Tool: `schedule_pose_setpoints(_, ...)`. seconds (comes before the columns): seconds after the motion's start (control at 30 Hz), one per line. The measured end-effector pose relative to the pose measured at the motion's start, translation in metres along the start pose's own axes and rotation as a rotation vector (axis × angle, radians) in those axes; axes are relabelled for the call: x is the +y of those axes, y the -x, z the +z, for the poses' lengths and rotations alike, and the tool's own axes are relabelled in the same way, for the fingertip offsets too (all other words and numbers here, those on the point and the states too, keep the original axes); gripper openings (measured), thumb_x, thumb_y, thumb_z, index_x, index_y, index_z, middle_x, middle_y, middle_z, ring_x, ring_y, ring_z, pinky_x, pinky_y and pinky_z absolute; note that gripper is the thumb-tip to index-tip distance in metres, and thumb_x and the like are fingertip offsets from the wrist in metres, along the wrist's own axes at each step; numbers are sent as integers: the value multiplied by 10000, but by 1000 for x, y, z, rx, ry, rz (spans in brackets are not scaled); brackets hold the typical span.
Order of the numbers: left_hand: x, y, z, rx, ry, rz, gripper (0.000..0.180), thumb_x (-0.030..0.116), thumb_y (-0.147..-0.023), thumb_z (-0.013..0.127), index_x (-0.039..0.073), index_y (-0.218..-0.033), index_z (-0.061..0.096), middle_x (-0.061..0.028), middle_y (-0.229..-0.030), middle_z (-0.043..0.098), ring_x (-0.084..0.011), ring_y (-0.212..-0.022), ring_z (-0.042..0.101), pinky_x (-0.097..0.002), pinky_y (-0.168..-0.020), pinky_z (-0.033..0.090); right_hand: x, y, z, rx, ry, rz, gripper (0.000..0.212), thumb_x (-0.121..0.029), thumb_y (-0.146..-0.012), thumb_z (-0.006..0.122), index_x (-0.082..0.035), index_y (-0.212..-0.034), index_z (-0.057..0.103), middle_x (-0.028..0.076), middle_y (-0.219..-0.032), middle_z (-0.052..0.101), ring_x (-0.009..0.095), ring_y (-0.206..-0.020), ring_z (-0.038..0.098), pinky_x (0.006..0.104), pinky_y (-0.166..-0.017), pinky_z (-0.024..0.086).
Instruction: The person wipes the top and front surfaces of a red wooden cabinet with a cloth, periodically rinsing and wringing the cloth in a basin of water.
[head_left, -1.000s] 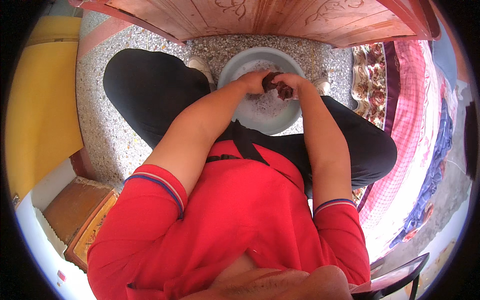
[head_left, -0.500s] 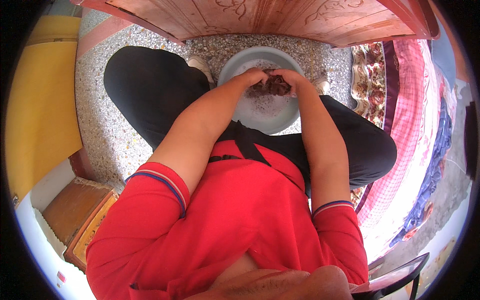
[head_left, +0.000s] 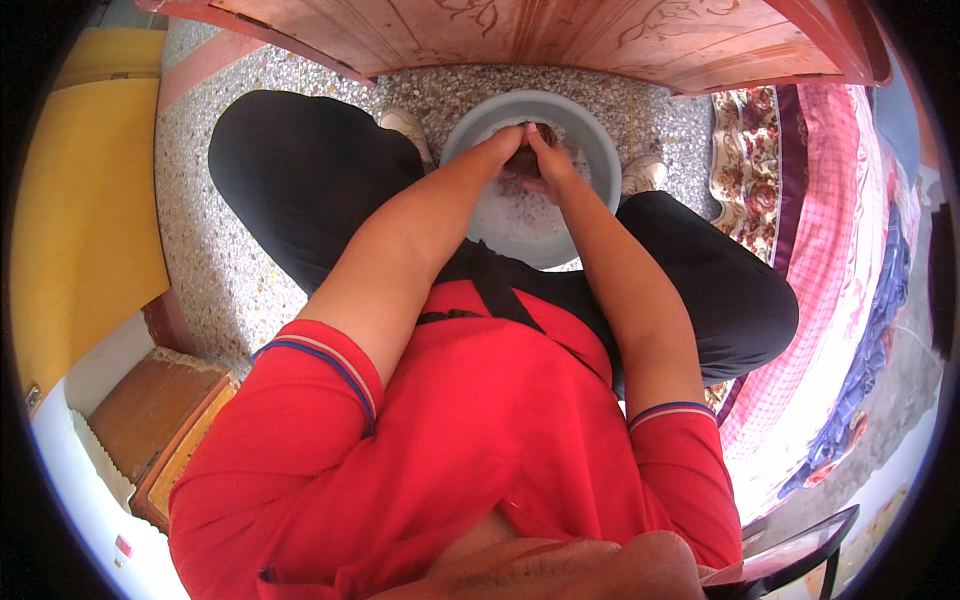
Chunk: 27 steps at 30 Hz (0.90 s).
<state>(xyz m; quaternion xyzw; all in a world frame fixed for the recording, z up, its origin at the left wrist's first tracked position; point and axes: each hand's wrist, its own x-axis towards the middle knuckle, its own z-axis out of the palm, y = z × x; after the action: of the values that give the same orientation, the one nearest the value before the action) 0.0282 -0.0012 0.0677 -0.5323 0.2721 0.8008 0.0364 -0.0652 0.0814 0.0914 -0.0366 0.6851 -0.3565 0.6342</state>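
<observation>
A pale blue-grey round basin (head_left: 592,228) stands on the floor between my feet, with sudsy water in it. Over the water, my left hand (head_left: 507,145) and my right hand (head_left: 545,168) are pressed close together around a dark brown wet cloth (head_left: 525,162). Both hands are closed on the cloth, which is bunched small and mostly hidden between them. What kind of cloth it is, I cannot make out. White foam lies on the water around and below my hands.
A carved reddish wooden panel (head_left: 520,45) rises just beyond the basin. To the right hangs a pink checked bed cover (head_left: 825,200) with a floral frill. At left stand a yellow cabinet (head_left: 85,220) and a brown wooden box (head_left: 150,410). The floor (head_left: 215,220) is speckled stone.
My right hand has moved left toward my left hand, and the two now press together. The brown cloth, spread wider between them before, is squeezed into a smaller bunch.
</observation>
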Motion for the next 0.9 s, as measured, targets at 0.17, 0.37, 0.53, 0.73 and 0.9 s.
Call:
schedule_pose_setpoints(0.17,10,25,18,-221,277,14,671,632,-910,434,46,-1210,566,-155,-1233,576,-339,-1146,535,-487,-994,410,1,6,-4,-6,-55,-25,920,-565,-781,701,-137,-1460,253,138,-1411,403,344,-1255,450,514,-917,481)
schedule_pose_setpoints(0.37,17,26,19,-331,455,-55,983,805,-825,322,-11,-1362,432,-184,-1354,490,-351,-1268,439,-504,-1086,297,-4,24,-2,-24,-146,-48,691,-425,-798,747,-214,-1355,398,72,-1321,491,279,-1188,498,459,-889,490)
schedule_pose_setpoints(0.53,14,25,26,-450,375,-16,992,811,-818,326,-7,-1373,420,-179,-1359,486,-340,-1279,429,-498,-1090,292,9,-1,-29,-86,-267,84,524,-350,-830,725,-204,-1272,486,40,-1245,548,205,-1099,543,364,-781,521)
schedule_pose_setpoints(0.73,-6,17,25,-258,-285,173,965,791,-827,366,-33,-1310,497,-176,-1301,536,-319,-1232,486,-441,-1016,376,9,-10,-42,-85,-49,78,389,-222,-822,709,-100,-1165,571,77,-1077,627,215,-888,634,282,-620,549)
schedule_pose_setpoints(0.9,-2,3,16,76,-811,228,855,756,-714,601,-66,-941,665,-150,-870,678,-247,-769,646,-368,-719,502,8,-14,-49,-35,170,-12,387,-208,-786,703,-104,-1138,581,62,-925,684,195,-727,670,305,-599,526)
